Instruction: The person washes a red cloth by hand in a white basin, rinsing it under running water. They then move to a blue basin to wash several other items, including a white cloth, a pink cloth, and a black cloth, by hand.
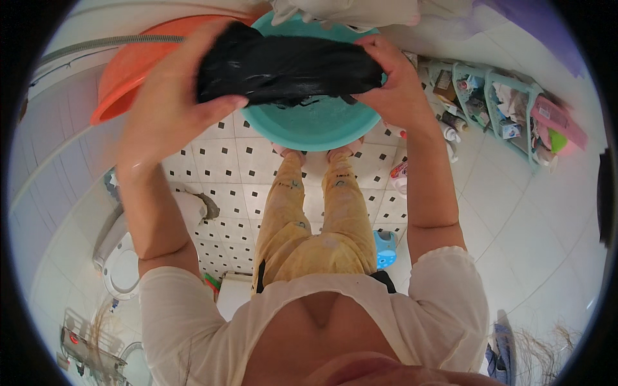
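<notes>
A wet-looking black cloth (pixel 299 67) is stretched sideways between my hands, above a round turquoise basin (pixel 314 128). My left hand (pixel 169 96) grips its left end, with the thumb in front; this hand is slightly blurred. On the other end, my right hand (pixel 393 79) has its fingers closed around the fabric. Beneath the cloth, some of the inside of the basin shows, and the liquid level cannot be told. Pale fabric (pixel 347 12) hangs over the basin's far side.
An orange tub (pixel 120 82) stands left of the basin, with a ribbed grey hose (pixel 111 43) across it. At right, a multi-compartment rack (pixel 490 96) holds toiletries, with bottles (pixel 449 132) beside it. A toilet (pixel 120 265) is at lower left, a small blue stool (pixel 385 248) behind my legs.
</notes>
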`<state>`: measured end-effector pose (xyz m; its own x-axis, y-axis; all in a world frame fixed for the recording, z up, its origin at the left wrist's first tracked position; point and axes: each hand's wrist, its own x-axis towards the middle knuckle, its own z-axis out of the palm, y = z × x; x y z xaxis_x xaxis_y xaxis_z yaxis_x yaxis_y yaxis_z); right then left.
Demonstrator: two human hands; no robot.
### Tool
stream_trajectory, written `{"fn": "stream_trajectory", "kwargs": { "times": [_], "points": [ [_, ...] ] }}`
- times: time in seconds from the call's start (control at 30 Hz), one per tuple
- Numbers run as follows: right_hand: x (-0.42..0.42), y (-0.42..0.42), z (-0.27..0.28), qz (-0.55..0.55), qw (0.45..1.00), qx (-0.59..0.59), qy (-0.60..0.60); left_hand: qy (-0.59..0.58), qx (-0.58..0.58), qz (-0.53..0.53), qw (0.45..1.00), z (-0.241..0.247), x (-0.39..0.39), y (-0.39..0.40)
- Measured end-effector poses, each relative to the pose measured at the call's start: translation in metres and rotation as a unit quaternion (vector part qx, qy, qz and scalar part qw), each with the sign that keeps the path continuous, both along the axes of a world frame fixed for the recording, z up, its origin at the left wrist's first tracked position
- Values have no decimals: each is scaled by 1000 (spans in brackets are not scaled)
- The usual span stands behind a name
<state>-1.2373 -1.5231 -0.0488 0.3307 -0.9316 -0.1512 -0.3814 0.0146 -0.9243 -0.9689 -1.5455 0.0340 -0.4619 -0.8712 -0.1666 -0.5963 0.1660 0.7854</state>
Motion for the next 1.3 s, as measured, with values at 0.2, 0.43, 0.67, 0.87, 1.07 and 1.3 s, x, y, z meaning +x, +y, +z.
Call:
{"fn": "stream_trajectory", "kwargs": {
  "times": [0.2, 0.43, 0.67, 0.87, 1.07, 1.3],
  "points": [
    [3, 30, -161, -116, 985, -29, 120, -245, -67, -42, 966, -160, -37, 26],
    [28, 52, -243, 52, 869, 34, 491, -343, -75, -30, 936, -304, -35, 60],
    [18, 47, -300, 168, 804, 48, 568, -369, -20, -55, 927, -365, -52, 40],
    [23, 0, -229, 210, 798, 98, 556, -310, 53, 21, 949, -315, -53, 38],
    [36, 7, -127, 69, 931, 122, 338, 409, 513, 448, 607, -268, -96, 122],
    [65, 72, -9, 103, 984, -73, 127, 796, 386, 315, 344, -226, -121, 92]
  ]
}}
